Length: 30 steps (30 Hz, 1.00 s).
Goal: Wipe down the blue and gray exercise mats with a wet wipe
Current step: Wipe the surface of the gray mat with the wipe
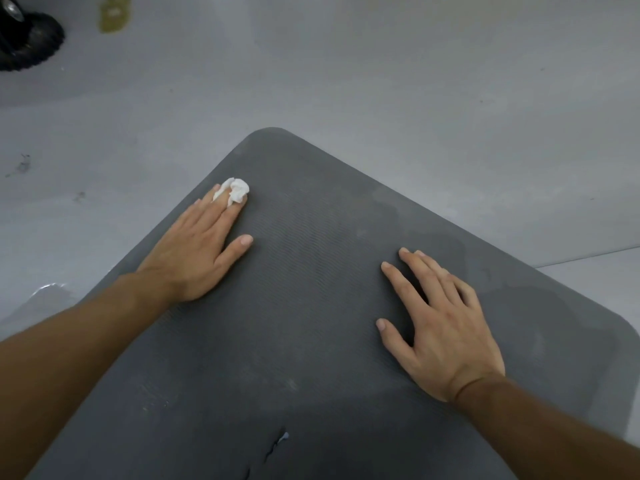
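A gray ribbed exercise mat lies on the floor, one rounded corner pointing away from me. My left hand lies flat on its left part, straight fingers pressing a crumpled white wet wipe onto the mat near the left edge. My right hand rests flat on the right part of the mat, fingers spread, holding nothing. Darker damp patches show on the mat right of that hand. No blue mat is in view.
Gray floor surrounds the mat. A black round object stands at the top left, next to a yellowish patch on the floor. Small tears mark the mat near the bottom edge.
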Tool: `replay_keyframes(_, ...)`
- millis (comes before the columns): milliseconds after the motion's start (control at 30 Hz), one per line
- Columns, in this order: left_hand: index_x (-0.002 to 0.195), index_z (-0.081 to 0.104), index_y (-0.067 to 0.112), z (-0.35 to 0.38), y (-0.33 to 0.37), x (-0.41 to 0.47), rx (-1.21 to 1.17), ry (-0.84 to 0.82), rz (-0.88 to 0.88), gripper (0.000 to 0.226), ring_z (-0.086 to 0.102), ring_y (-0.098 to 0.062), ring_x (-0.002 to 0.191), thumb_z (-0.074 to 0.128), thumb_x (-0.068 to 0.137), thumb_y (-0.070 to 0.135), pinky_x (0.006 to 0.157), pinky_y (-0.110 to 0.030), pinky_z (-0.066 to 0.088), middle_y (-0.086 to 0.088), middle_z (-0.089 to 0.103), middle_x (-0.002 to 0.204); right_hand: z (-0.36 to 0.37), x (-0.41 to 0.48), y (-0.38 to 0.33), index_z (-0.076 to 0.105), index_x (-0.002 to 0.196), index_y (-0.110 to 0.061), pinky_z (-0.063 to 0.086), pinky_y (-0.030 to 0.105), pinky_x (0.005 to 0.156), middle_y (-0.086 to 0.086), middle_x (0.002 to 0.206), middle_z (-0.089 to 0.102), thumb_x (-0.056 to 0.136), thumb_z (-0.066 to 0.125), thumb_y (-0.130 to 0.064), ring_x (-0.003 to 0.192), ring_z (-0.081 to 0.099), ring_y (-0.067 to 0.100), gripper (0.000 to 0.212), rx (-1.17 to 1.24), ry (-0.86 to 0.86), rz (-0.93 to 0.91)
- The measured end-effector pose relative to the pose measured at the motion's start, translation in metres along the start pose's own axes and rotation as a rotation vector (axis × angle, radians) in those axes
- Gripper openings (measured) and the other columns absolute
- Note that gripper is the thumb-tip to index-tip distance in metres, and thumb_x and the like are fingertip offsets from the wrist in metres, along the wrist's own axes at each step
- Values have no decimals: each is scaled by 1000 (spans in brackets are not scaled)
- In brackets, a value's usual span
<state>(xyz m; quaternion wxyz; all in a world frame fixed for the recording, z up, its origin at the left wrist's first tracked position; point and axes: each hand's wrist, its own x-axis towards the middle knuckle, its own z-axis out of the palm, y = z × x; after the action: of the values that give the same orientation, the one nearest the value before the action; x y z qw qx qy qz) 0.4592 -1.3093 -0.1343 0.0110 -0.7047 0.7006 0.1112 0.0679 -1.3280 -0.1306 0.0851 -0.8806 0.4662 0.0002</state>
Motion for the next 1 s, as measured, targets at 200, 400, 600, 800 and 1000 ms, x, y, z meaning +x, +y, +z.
replay_keyframes(200,167,9,19,4,64,-70,-94,18,244,79,4,-24,161,25,105,66,127,-47,16,-6,2,174,-1,2,0,30,162,-28,23,44,124,0,171,21,99,34,-64,159,16,19,73,5,-8,7)
replay_keyframes(400,157,35,14,54,136,-192,216,-19,582,49,45,-18,144,21,113,28,120,-36,22,0,36,164,-1,1,0,29,163,-29,23,44,125,-1,171,20,100,31,-65,159,15,19,73,-3,-24,1)
replay_keyframes(600,161,36,15,23,115,-139,63,-22,460,69,24,-23,157,31,107,59,125,-36,18,-3,23,171,0,1,0,29,162,-28,24,45,124,0,171,21,99,32,-65,159,15,19,73,-4,-17,4)
replay_keyframes(800,167,6,21,4,79,-21,25,-27,213,80,-11,-11,159,6,104,70,130,-37,3,1,0,174,-1,1,0,30,162,-28,19,43,125,0,171,21,99,34,-64,159,15,19,73,0,-10,1)
replay_keyframes(1000,166,-3,22,-4,69,14,-20,-22,96,82,-16,-10,157,2,101,71,130,-37,0,1,-9,174,-2,1,-1,29,162,-28,20,44,125,0,171,21,99,31,-65,159,15,19,73,3,-16,2)
